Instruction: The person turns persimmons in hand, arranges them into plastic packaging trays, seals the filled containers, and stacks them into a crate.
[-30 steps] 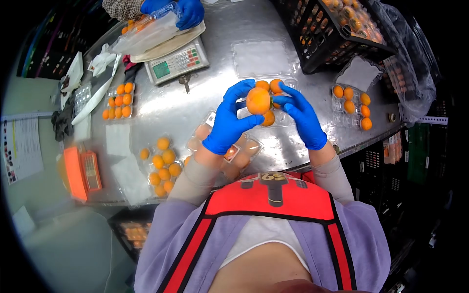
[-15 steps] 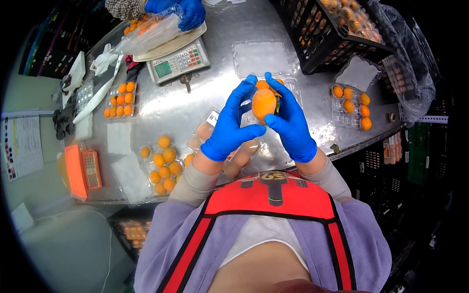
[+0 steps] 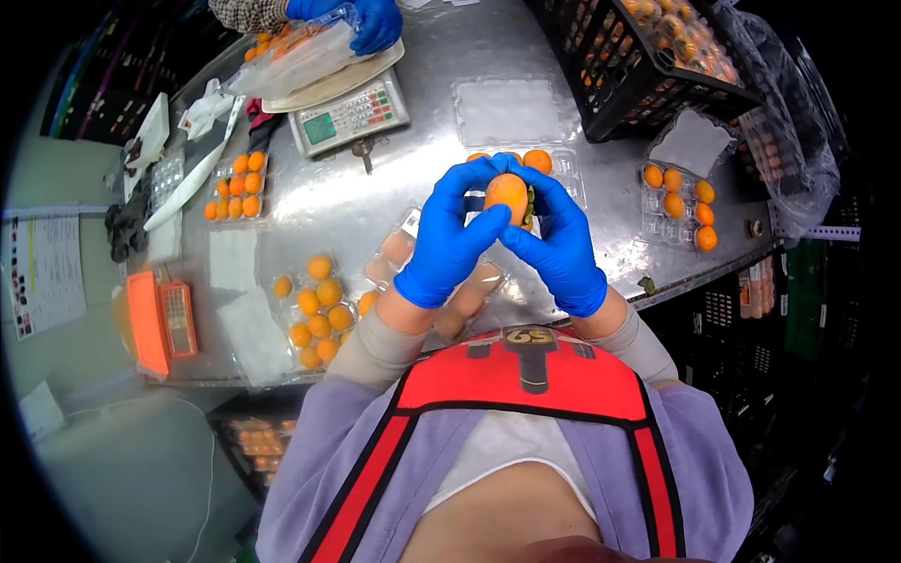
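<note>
An orange persimmon (image 3: pixel 507 195) is held up between my two blue-gloved hands, its green leafy calyx turned toward the right. My left hand (image 3: pixel 453 235) curls around its left side, thumb against the fruit. My right hand (image 3: pixel 560 242) closes on the calyx side, with its thumb below. Just beyond the fingertips lies an open clear plastic clamshell (image 3: pixel 569 178), its padded lid (image 3: pixel 505 111) folded back. A few persimmons (image 3: pixel 537 161) sit in that clamshell, partly hidden by my hands. Below my left hand are closed packs of fruit (image 3: pixel 466 298).
An open pack of persimmons (image 3: pixel 319 325) lies left, another (image 3: pixel 674 205) right. A black crate (image 3: pixel 612 94) of packed fruit stands back right. Near the digital scale (image 3: pixel 352 114), a co-worker's blue-gloved hand (image 3: pixel 377 26) holds plastic. An orange device (image 3: pixel 150 324) sits at the left edge.
My hands have drawn closer together around the persimmon. The fruit has turned slightly, showing more calyx, and more of the persimmons beyond my fingertips are visible.
</note>
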